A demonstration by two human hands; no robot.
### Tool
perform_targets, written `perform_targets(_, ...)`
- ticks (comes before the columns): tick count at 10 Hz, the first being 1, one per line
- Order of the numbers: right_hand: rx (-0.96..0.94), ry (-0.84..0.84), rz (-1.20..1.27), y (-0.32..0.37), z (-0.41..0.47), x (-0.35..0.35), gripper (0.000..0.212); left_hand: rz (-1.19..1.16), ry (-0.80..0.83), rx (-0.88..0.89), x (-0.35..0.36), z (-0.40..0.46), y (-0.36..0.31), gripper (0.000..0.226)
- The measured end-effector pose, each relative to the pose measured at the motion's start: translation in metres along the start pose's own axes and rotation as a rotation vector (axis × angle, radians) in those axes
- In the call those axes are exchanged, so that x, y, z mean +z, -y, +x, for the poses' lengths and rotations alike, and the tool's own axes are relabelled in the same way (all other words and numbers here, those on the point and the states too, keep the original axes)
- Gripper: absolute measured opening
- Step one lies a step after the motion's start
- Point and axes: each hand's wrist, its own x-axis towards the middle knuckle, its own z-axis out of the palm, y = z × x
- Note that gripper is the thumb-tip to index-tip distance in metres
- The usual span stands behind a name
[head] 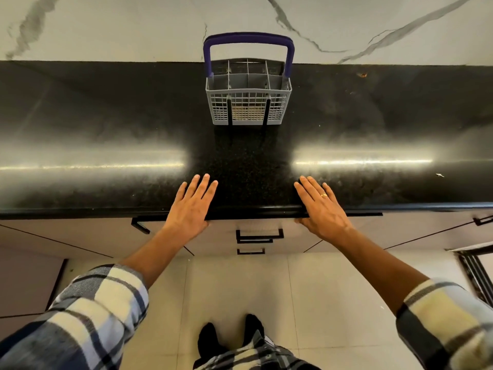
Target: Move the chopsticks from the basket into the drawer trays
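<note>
Head view: black speckled countertop (106, 108) abuts a white marble wall (133, 25). Pale drawers (256, 225) sit closed below its front edge. Grey basket (248, 97), purple handle, stands toward the countertop's rear. Left hand (190, 206) and right hand (321, 209) rest flat on the front edge, fingers straight, holding nothing. Chopsticks not discernible.

Bright, sharp wide-angle view, edges bowed; two glare streaks flank a dull patch on the black countertop (80, 116).
</note>
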Motion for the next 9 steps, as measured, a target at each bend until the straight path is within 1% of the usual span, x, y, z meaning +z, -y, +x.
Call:
perform_targets(2, 0.026, -0.078, -0.024, 0.001, 0.002, 0.017, 0.082, -0.047, -0.085, -0.032, 0.006, 0.001, -0.006, 0.097)
perform_targets(3, 0.049, -0.097, -0.044, 0.003, 0.003, 0.022, 0.079, -0.059, -0.108, -0.042, 0.008, 0.002, -0.008, 0.096)
perform_targets(7, 0.118, -0.195, -0.086, 0.012, 0.006, 0.035, 0.085, 0.024, -0.18, -0.103, 0.018, 0.004, -0.018, 0.083)
perform_targets(8, 0.128, -0.197, -0.071, 0.013, 0.007, 0.033, 0.09, 0.023, -0.142, -0.096, 0.014, 0.008, -0.016, 0.093)
perform_targets(9, 0.111, -0.163, -0.002, 0.013, 0.004, 0.031, 0.098, -0.082, -0.087, -0.07, 0.01, 0.006, -0.012, 0.105)
